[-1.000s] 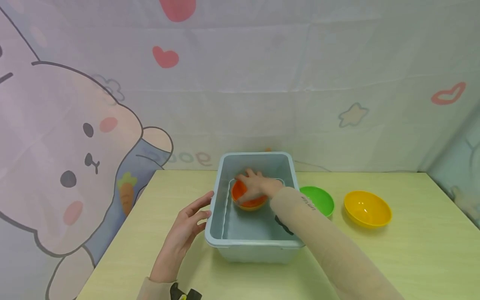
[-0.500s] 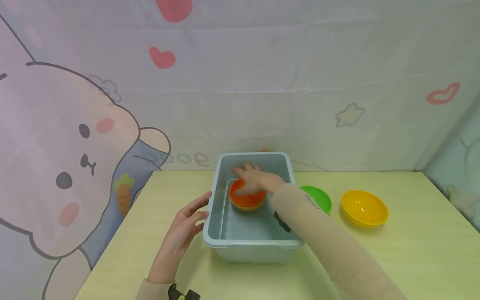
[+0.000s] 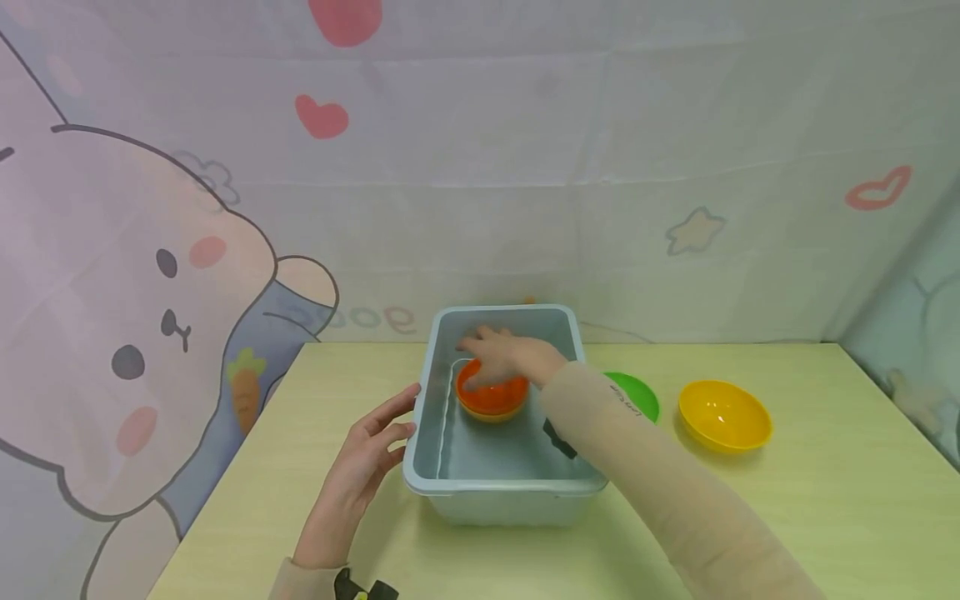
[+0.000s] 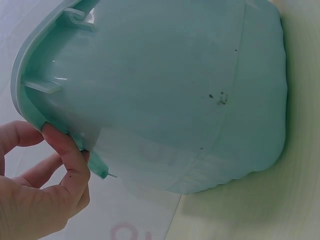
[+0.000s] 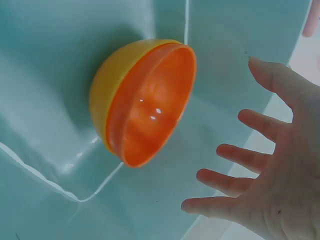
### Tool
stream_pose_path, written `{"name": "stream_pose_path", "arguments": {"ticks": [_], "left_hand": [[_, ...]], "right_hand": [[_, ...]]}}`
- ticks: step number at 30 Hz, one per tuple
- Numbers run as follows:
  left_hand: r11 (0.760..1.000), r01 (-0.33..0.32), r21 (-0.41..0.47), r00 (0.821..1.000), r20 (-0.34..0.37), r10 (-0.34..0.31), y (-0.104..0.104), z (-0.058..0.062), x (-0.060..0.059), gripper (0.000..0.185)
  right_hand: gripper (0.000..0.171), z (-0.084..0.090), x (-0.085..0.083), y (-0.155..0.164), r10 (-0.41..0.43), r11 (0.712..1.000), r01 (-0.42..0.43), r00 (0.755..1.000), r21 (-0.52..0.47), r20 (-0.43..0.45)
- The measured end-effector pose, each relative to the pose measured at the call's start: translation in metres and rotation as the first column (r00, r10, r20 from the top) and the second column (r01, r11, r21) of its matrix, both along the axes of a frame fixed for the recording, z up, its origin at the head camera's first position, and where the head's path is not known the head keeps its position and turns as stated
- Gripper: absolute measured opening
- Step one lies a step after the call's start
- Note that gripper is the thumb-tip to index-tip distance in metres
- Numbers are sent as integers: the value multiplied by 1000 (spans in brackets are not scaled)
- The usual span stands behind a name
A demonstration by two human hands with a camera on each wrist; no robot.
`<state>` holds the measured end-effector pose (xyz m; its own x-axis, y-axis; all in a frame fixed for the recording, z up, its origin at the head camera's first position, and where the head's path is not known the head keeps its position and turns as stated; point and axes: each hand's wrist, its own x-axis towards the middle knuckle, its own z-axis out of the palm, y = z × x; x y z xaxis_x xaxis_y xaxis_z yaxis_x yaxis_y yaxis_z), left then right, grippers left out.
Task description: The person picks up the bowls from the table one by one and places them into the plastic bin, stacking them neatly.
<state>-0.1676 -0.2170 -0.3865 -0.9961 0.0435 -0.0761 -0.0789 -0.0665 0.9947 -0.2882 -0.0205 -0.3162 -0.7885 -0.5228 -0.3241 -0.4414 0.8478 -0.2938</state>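
Head, right hand: my right hand (image 3: 504,357) hangs inside the pale blue tub (image 3: 420,450), fingers spread and apart, just above the orange bowl (image 3: 492,398), holding nothing.
Head, bowl: the orange bowl sits nested in a yellow one on the tub floor, toward the far end.
Head, left hand: my left hand (image 3: 365,461) lies against the tub's left outer wall, fingers relaxed, fingertips at the rim.
Head, surface: the tub stands on the light green surface (image 3: 825,500); a green bowl (image 3: 636,393) sits just right of it, and a yellow bowl (image 3: 723,414) further right.
Left wrist: my fingers (image 4: 65,150) touch the tub's rim (image 4: 30,85) from outside; nothing is clasped.
Right wrist: my open fingers (image 5: 250,150) stay apart from the orange bowl (image 5: 152,107), which shows its yellow outer shell (image 5: 110,80).
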Motion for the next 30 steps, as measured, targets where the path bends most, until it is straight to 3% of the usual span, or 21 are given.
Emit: {"name": "stream_pose_path", "arguments": {"ticks": [12,26,30], "left_hand": [[1000,-17,6,1000,3,17,-2,1,-2,54],[1000,-8,20,1000,8,8,-3,0,-1,54],[999,-8,32,1000,1,8,0,0,-4,55]], "right_hand": [[70,17,4,-2,42,997,-39,998,68,-42],[77,37,19,5,59,997,-55,996,58,-73],[77,38,16,11,69,996,-64,994,66,-81]]}}
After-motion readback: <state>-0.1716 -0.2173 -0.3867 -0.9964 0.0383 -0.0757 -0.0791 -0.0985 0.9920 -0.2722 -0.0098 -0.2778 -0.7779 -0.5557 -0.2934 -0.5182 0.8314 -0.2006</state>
